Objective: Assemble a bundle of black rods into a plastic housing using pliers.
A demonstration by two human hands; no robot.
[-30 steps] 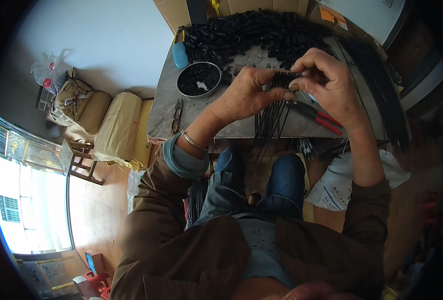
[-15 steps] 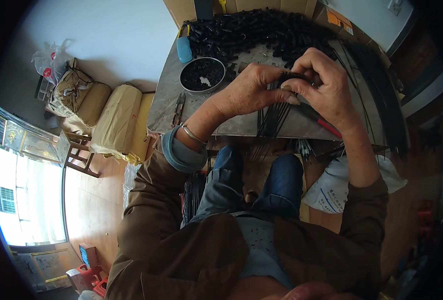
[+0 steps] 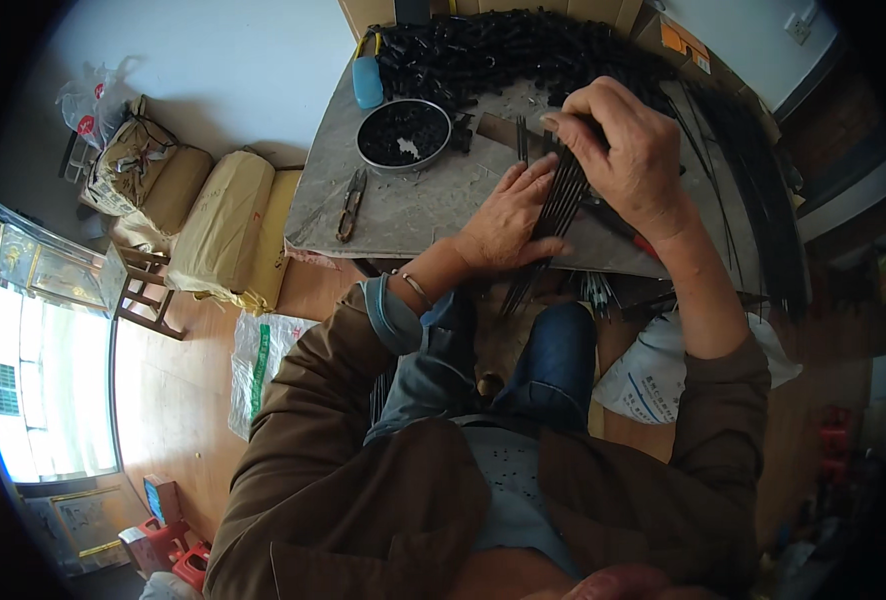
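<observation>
Black rods: here they are, a thin bundle of black rods [image 3: 562, 195] just right of upper centre, slanting from upper right to lower left, between the two hands.
Left hand: the left hand [image 3: 508, 225] lies along the bundle's left side, fingers outstretched and slightly spread, thumb reaching across the rods; its palm is out of sight, so how firmly it presses, I cannot tell.
Right hand: up at the rods' top ends, the right hand [image 3: 623, 155] has its fingers curled and thumb bent in (whether it pinches a rod, I cannot tell; the knuckles block the view).
Lower rod ends: past the table's [image 3: 423, 210] near edge, dim and hard to count against the dark gap between the knees.
Red-handled tool: only a sliver of the red-handled tool [image 3: 645, 245] peeks out beside the right wrist.
Bowl: upper centre-left, a round bowl [image 3: 403, 170] of small black bits, too fine to make out singly; rusty snips [image 3: 351, 205] lie below it.
Black pile: across the top, a tangled pile of black pieces [image 3: 513, 50], partly screened by the right hand.
White sack: lower right of centre, a white sack [image 3: 653, 375], partly covered by the right forearm.
</observation>
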